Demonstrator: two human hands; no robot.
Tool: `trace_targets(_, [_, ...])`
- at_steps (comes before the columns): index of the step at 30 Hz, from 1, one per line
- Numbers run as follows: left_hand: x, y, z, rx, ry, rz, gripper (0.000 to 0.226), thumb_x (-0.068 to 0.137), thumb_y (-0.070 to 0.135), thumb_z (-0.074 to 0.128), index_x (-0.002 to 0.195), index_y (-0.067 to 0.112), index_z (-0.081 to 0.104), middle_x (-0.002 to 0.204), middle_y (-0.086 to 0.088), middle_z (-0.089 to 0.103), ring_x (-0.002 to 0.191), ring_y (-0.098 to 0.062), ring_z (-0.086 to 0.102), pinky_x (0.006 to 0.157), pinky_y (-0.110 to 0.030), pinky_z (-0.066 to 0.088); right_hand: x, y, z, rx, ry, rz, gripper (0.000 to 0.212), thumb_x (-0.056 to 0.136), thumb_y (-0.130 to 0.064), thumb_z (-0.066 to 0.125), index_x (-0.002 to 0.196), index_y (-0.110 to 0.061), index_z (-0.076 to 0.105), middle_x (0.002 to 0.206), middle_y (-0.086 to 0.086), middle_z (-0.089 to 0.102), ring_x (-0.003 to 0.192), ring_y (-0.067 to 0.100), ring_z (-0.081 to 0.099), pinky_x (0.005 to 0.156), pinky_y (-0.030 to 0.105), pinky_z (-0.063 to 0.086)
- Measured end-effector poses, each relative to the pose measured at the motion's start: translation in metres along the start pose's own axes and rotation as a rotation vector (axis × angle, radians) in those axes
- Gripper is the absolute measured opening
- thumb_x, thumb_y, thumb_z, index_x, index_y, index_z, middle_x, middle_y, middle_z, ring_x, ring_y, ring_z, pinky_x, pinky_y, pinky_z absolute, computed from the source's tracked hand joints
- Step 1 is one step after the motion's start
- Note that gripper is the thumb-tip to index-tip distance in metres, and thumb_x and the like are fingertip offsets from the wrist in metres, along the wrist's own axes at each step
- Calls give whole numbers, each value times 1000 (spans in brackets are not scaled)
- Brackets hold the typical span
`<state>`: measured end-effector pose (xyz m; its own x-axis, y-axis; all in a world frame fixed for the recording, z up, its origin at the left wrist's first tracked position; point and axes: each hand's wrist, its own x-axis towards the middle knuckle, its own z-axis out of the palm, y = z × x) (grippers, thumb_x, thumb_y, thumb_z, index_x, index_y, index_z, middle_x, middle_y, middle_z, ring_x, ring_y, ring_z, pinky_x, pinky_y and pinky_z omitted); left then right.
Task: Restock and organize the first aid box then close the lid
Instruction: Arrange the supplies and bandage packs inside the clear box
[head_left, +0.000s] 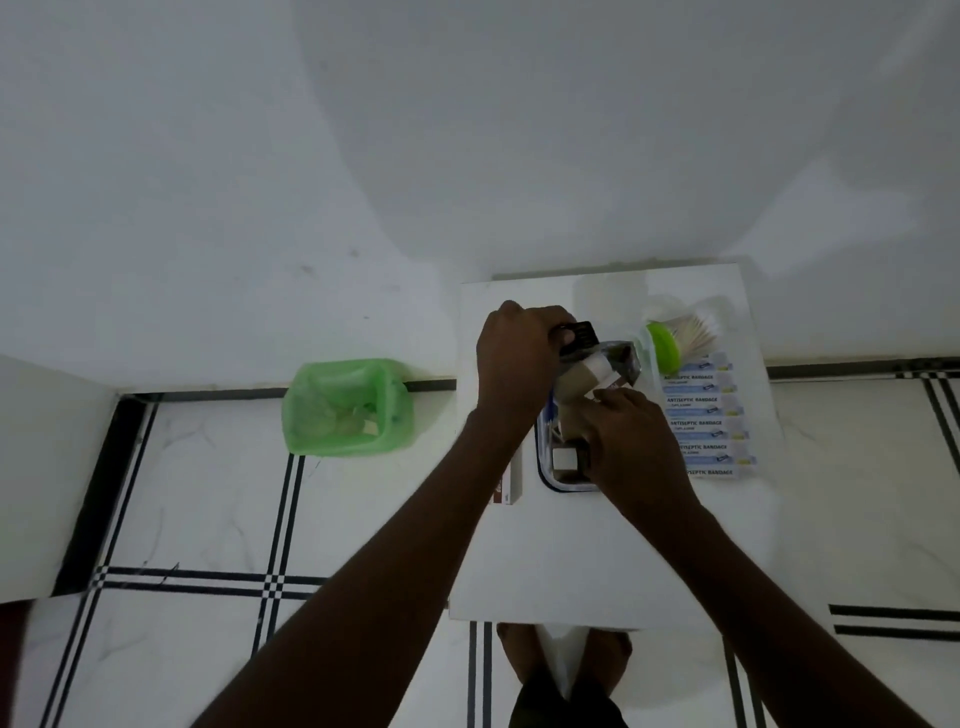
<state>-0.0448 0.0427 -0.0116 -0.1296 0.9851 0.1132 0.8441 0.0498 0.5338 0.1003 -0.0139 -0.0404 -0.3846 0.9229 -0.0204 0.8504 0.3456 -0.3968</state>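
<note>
A clear first aid box with a blue rim stands on the white table, half hidden by my hands. My left hand grips a dark packet at the box's far end. My right hand holds a brown and white package over the box. Small white and dark items lie inside. A row of antiseptic bandage strips lies to the right of the box. A clear container with a green lid holding cotton swabs lies beyond them.
A flat carton lies on the table left of the box, partly under my left forearm. A green-lined waste bin stands on the floor at the left by the wall. My feet show below the table's near edge.
</note>
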Motion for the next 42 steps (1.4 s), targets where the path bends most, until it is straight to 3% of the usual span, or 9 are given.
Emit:
trace_targets(3, [4, 0, 10, 200, -5, 117, 14, 90, 23, 66, 97, 20, 78, 82, -12, 67, 85, -28, 56, 70, -30, 35, -4, 2, -7, 60, 73, -24, 39, 65, -4, 82, 102, -2, 70, 93, 19, 73, 89, 37, 69, 79, 46, 56])
trace_targets(7, [4, 0, 16, 569, -83, 269, 12, 80, 25, 75, 70, 19, 76, 56, 4, 64, 77, -22, 52, 67, -33, 36, -7, 3, -10, 75, 110, -17, 48, 59, -1, 85, 105, 2, 69, 97, 23, 73, 90, 41, 69, 80, 49, 56])
trace_targets(12, [2, 9, 16, 679, -106, 364, 21, 74, 19, 78, 55, 16, 69, 45, 5, 55, 73, -21, 53, 66, -31, 26, -9, 6, -10, 87, 41, -30, 45, 63, -2, 83, 105, 0, 69, 96, 20, 72, 92, 39, 67, 78, 47, 58])
trace_targets(16, [1, 7, 5, 548, -113, 302, 8, 71, 24, 82, 75, 20, 77, 68, 3, 72, 80, -24, 56, 71, -35, 39, -8, 9, -21, 105, 92, -25, 39, 71, 1, 75, 109, 0, 68, 104, 20, 71, 99, 38, 66, 83, 47, 58])
trace_targets(19, [-14, 8, -1, 354, -69, 232, 13, 83, 23, 70, 93, 21, 78, 87, 2, 77, 90, -25, 60, 77, -37, 42, 0, 17, -41, 127, 259, 0, 32, 79, 2, 61, 111, -1, 67, 108, 19, 70, 102, 36, 64, 88, 47, 55])
trace_targets(22, [-28, 14, 8, 235, -76, 234, 25, 85, 19, 63, 108, 19, 74, 101, 0, 75, 97, -26, 61, 82, -39, 45, 21, 47, -59, 101, 356, 95, 46, 75, 10, 54, 118, -2, 62, 115, 19, 66, 109, 35, 58, 93, 46, 51])
trace_targets(27, [-40, 27, 21, 130, -122, 209, 39, 87, 28, 49, 119, 14, 67, 118, -3, 70, 110, -25, 60, 92, -38, 46, 61, 112, -55, -49, -25, 112, 68, 72, 7, 60, 137, -6, 48, 141, 24, 46, 134, 42, 37, 104, 52, 38])
trace_targets(33, [-46, 24, 20, 62, -63, 192, 45, 86, 26, 45, 123, 12, 66, 120, -5, 69, 113, -25, 57, 97, -36, 45, 86, 131, -53, -81, -164, 73, 59, 70, -7, 69, 127, -12, 55, 119, 20, 60, 113, 40, 48, 90, 47, 46])
trace_targets(42, [-83, -20, -25, -41, 78, -59, 41, 90, 29, 49, 125, 15, 64, 120, -2, 68, 112, -22, 57, 97, -30, 43, 80, 52, -105, 100, 97, 53, 65, 68, -16, 81, 128, -15, 55, 114, 18, 53, 101, 37, 51, 79, 35, 40])
